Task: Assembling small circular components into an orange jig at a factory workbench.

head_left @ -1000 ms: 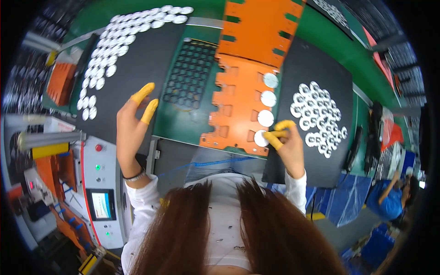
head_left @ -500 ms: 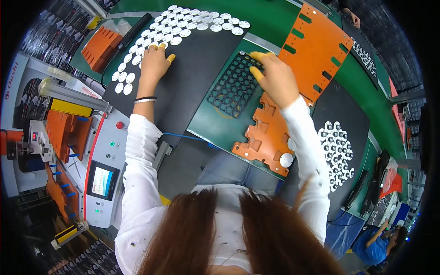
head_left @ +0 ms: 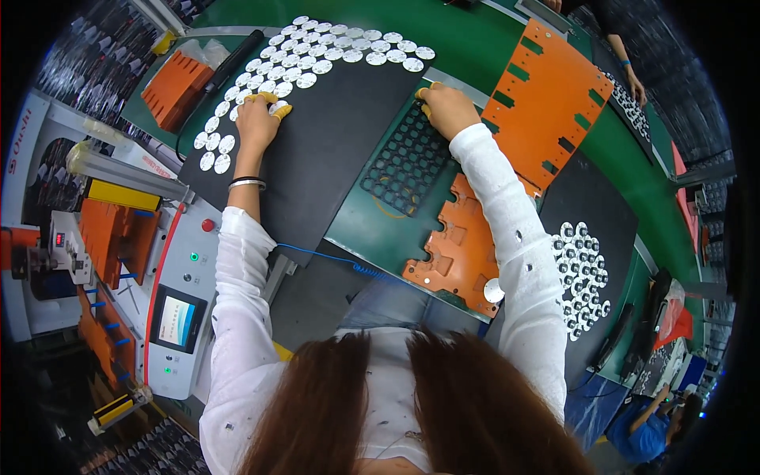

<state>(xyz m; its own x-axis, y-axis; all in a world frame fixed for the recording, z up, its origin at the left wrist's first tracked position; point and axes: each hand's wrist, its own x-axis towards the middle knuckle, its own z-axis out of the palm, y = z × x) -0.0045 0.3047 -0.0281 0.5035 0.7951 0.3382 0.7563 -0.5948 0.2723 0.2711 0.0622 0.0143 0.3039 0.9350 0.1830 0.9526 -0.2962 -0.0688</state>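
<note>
My left hand (head_left: pixel 257 127), with yellow finger cots on its fingertips, is at the near edge of rows of white discs (head_left: pixel 313 51) on a black mat. A single white disc (head_left: pixel 276 106) shows between its thumb and fingers, which close on it. My right hand (head_left: pixel 453 111), also in yellow finger cots, is over the far left corner of a black tray with round holes (head_left: pixel 404 158). Its thumb and finger are pinched together there; whatever is between them is hidden. An orange fixture plate (head_left: pixel 455 245) lies nearer to me, with one white disc (head_left: pixel 493 290) on it.
A larger slotted orange plate (head_left: pixel 546 99) lies beyond my right arm. White discs with dark parts on them (head_left: pixel 582 273) sit on a mat at right. A machine with a touchscreen (head_left: pixel 177 321) stands at left. A co-worker's hand (head_left: pixel 636 85) is at the far right.
My left hand has drawn slightly toward me, with a disc now between its thumb and fingers. My right hand has shifted left onto the tray's corner, and its fingers have closed.
</note>
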